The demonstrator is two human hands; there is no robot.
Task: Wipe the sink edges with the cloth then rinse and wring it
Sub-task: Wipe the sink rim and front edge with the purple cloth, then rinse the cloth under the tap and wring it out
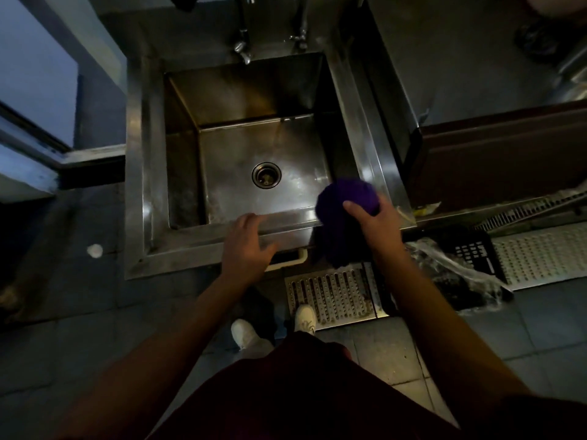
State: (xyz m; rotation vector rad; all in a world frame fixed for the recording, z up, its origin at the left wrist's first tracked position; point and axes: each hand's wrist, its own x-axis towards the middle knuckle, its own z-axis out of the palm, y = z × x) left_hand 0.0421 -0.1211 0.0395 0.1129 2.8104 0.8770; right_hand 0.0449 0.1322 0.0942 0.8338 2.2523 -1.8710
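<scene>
**Two hands at one sink, one cloth over the near edge**

At the bottom of the frame we see two bare forearms reaching up from a dark red garment, and below them two white shoes on the tiled floor. One perforated metal floor grate lies just right of the shoes, and a second, longer one runs off toward the right edge, with one black plastic crate between them.

Moving up to the centre, we find the left hand resting on the near rim of the sink, its fingers spread and relaxed, gripping nothing. To its right, the right hand holds the one purple cloth, fingers curled around the bunched fabric. The cloth sits at the sink's near right corner and hangs down over the front edge; it is blurred, so we cannot make out its folds.

Beyond the hands lies the single steel basin, with one round drain in its floor.

At the top centre we count two taps above the far rim. A steel counter fills the upper right.
</scene>
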